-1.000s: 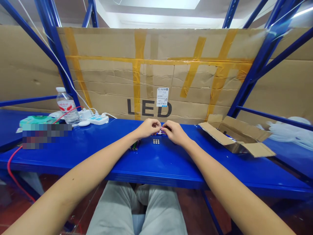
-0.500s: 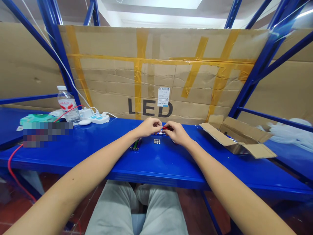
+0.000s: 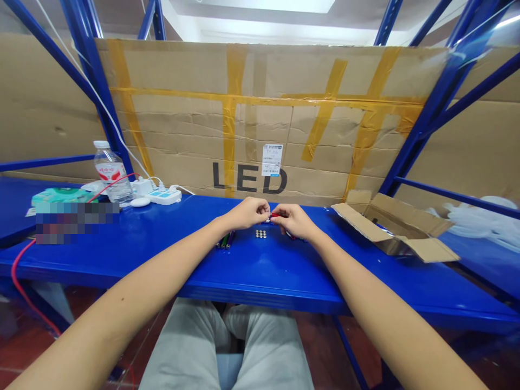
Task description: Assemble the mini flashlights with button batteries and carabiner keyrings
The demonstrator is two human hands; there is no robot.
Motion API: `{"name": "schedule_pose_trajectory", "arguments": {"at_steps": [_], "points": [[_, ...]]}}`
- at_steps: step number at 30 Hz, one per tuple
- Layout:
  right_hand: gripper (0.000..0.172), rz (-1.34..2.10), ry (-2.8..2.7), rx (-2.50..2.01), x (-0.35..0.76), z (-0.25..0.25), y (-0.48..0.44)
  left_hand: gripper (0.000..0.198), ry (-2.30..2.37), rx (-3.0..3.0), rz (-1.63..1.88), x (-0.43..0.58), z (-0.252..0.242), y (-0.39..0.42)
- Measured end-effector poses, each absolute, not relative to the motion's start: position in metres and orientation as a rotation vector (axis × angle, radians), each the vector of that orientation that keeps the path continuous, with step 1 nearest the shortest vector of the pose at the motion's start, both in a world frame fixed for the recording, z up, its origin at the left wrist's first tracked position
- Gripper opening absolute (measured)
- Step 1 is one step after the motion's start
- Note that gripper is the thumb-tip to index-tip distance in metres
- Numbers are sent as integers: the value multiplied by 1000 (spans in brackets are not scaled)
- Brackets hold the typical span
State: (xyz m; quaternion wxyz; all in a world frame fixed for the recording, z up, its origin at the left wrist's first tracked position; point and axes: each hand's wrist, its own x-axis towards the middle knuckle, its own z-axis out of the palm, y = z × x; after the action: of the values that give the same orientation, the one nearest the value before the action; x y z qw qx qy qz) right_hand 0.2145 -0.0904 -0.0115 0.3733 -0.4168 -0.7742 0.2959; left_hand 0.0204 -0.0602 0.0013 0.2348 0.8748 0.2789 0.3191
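Observation:
My left hand [image 3: 252,211] is closed in a pinch near the back of the table, its fingertips close against those of my right hand. Whatever it pinches is too small or hidden to name. Between the thumb and fingers of my right hand [image 3: 293,221] is a slim red tube [image 3: 276,215], its end pointing toward my left fingertips. In front of the hands, several small silver button cells [image 3: 260,234] sit in neat rows. Several slim dark, green and purple metal tubes [image 3: 225,240] lie beside my left wrist, partly covered by it. Other small pieces are partly hidden under my right hand.
An open cardboard box [image 3: 392,227] stands at the right of the blue table [image 3: 260,273]. On the left are a water bottle [image 3: 112,172], a white power strip [image 3: 164,196] and a green packet [image 3: 60,196]. A large cardboard sheet [image 3: 182,130] rises behind.
The fingertips of both hands have drawn slightly closer together around the red tube's end. The button cells and the tubes on the table have stayed in place.

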Motion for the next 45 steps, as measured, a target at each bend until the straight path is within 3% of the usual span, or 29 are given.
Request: {"name": "schedule_pose_trajectory", "arguments": {"at_steps": [3,7,10,16,25,38,45], "points": [[19,804,-1983,-989,216,-9,-86,5,752,2325,901,20,5,-60],[43,755,-1845,-868,222,1,-78,6,707,2099,1123,17,15,-55],[49,718,-1678,-898,232,7,-74,7,673,1796,1342,13,22,-49],[29,401,-2111,-1534,248,10,-81,7,489,1099,1492,5,31,-38],[17,528,-2358,-1801,244,10,-88,7,451,765,1432,-6,29,-27],[17,403,-2420,-1918,235,4,-87,6,534,1016,1217,18,24,-51],[8,575,-2443,-1607,228,6,-97,18,665,1476,1136,24,14,-57]]}}
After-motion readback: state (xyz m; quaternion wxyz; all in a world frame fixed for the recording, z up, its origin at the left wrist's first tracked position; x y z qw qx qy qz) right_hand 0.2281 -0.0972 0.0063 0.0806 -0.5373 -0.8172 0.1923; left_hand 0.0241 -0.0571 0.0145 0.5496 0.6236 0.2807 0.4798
